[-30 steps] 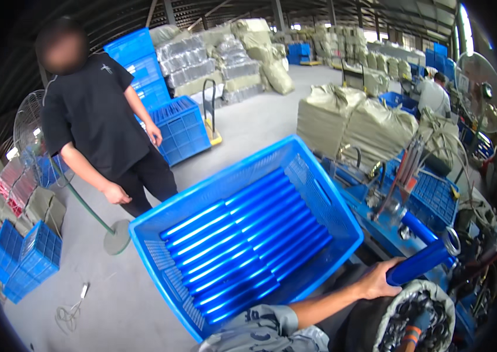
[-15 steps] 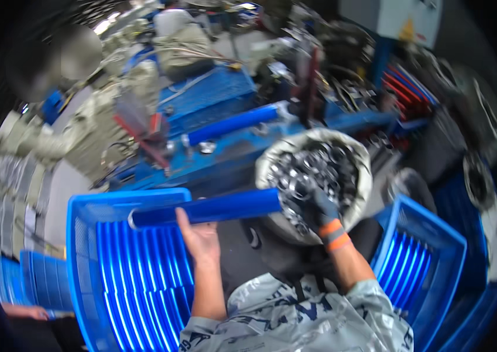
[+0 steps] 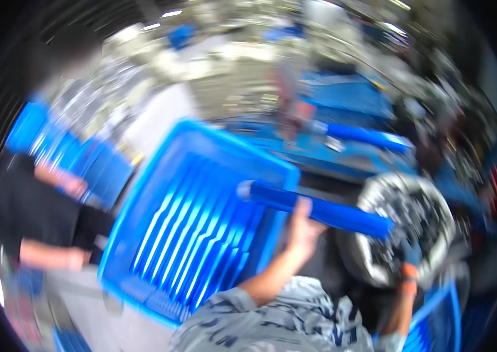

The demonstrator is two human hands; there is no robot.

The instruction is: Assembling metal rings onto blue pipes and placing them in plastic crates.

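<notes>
A shiny blue tube (image 3: 351, 219) lies across my bare left hand (image 3: 303, 230), whose thumb comes up over its near side. One pale, ringed end of the tube points toward the left crate, and its other end reaches the rim of a cream sack (image 3: 367, 264). Small shiny metal ring-like parts (image 3: 398, 202) fill this sack. Over its near right part is my right hand (image 3: 411, 252), in a dark glove with an orange cuff. Motion blur hides its fingers and anything they may hold.
A blue crate (image 3: 120, 234) of blue tubes stands on the left, another blue crate (image 3: 455, 317) at lower right. Beyond is a blue bench (image 3: 266, 144) with another blue tube (image 3: 366, 136) on it. At far left a person in black (image 3: 31, 205) has both forearms out.
My view has swung left, so the crate, sack and bench sit further right, and the person at left shows more. The tube stays in my left hand, now tilted down to the right.
</notes>
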